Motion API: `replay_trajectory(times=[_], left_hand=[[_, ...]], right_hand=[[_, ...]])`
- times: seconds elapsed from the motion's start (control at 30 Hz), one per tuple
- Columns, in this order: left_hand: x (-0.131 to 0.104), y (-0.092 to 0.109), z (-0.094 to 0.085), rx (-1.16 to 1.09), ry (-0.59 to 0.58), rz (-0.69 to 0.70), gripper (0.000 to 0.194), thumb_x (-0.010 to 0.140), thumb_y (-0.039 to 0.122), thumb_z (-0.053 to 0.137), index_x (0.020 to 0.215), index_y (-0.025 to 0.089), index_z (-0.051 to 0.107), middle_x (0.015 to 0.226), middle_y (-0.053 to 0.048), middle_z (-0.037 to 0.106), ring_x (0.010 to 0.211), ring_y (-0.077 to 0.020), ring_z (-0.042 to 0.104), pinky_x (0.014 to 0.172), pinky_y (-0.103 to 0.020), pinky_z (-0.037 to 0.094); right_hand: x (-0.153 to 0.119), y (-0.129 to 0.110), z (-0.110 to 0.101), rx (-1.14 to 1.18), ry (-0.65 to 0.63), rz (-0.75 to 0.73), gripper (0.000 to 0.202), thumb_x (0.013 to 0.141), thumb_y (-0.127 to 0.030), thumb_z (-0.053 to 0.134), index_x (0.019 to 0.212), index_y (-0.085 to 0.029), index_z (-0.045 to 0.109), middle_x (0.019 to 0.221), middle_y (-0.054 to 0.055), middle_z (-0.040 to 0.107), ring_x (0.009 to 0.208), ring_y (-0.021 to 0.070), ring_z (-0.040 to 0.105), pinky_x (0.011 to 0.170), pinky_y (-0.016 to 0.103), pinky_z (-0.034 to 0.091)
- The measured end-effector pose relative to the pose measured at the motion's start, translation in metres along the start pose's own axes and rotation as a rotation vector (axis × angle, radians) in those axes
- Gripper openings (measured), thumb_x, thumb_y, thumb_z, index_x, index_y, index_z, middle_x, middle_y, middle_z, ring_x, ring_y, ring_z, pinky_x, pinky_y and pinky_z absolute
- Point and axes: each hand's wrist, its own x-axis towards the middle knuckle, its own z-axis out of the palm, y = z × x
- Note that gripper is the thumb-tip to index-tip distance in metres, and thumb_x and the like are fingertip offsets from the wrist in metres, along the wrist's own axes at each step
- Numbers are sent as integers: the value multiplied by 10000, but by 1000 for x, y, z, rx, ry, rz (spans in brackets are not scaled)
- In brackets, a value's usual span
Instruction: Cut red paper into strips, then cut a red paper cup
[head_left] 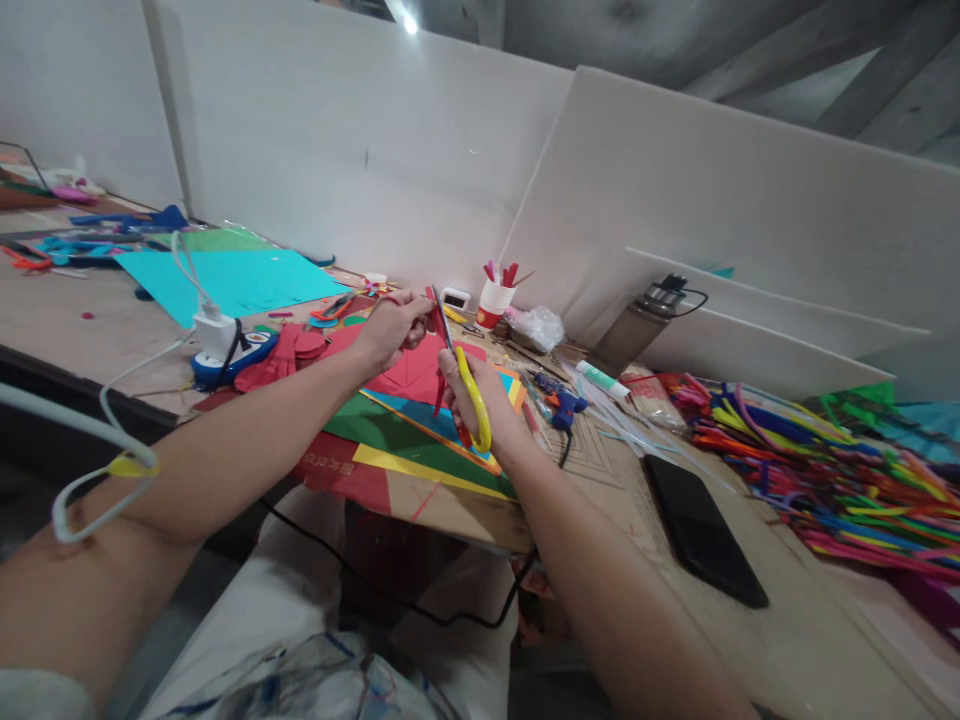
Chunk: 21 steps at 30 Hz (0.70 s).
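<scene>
My right hand (466,392) is wrapped round the yellow handles of a pair of scissors (471,385), whose metal blades point up and away from me. Pinched in my left hand (397,328) is a small piece of red paper (431,312), right beside the blades. Whether the blades are closed on the paper I cannot tell. Below both hands lies a stack of coloured sheets, with a red sheet (401,378) on top and a green sheet (382,432) and a yellow sheet (420,470) showing at its near side.
A black phone (703,530) lies at right, near a heap of pipe cleaners (847,480). Behind stand a paper cup (495,303) with red sticks and a grey bottle (637,322). A blue glue gun (562,402) trails a cable. A power strip (232,360) sits left.
</scene>
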Motion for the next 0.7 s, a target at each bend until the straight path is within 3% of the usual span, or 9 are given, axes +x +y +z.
replay_trajectory(times=[0.33,0.7], left_hand=[[-2,2,1,-6,11,-13,258,746,154,605,562,160,425,452,48,458,318,-15,308,348,-178,163],[-1,2,1,-15,-14,-2,242,743,166,589,555,161,436,442,45,448,319,-21,300,348,-185,157]], right_hand=[[0,6,2,33,-5,8,507,831,-680,464,759,-184,540,585,3,564,516,106,537,455,189,386],[0,4,5,52,4,51,484,831,-655,490,804,-179,575,561,-6,569,472,94,531,440,176,384]])
